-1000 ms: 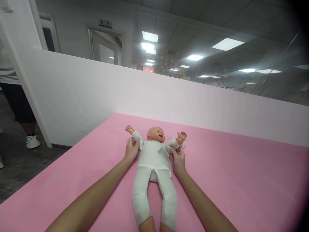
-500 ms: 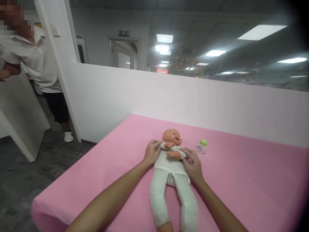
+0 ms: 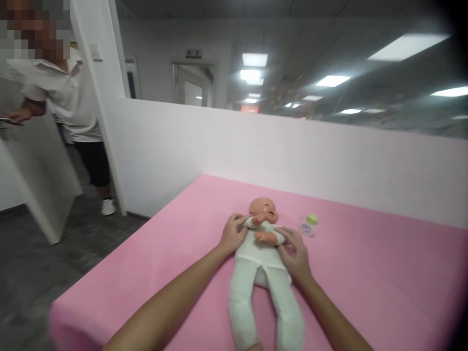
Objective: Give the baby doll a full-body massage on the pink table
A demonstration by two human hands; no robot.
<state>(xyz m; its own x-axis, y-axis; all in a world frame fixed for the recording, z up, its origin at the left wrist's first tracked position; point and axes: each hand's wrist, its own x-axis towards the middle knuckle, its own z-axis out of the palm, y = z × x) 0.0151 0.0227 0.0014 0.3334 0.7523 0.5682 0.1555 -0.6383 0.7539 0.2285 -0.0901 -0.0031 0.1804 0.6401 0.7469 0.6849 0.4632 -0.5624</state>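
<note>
Lying between both hands' grip: doll (image 3: 263, 263)

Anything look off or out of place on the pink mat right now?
Nothing stands out. The doll lies face up between left hand and right hand; a small bottle lies on its side nearby, nothing spilled.

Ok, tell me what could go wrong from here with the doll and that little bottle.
1. The small bottle stands loose on the pink mat just beyond the right hand; a sweep of that arm might knock it over.
2. The left hand and right hand grip only the doll's arms, so the torso could twist or slide.
</note>
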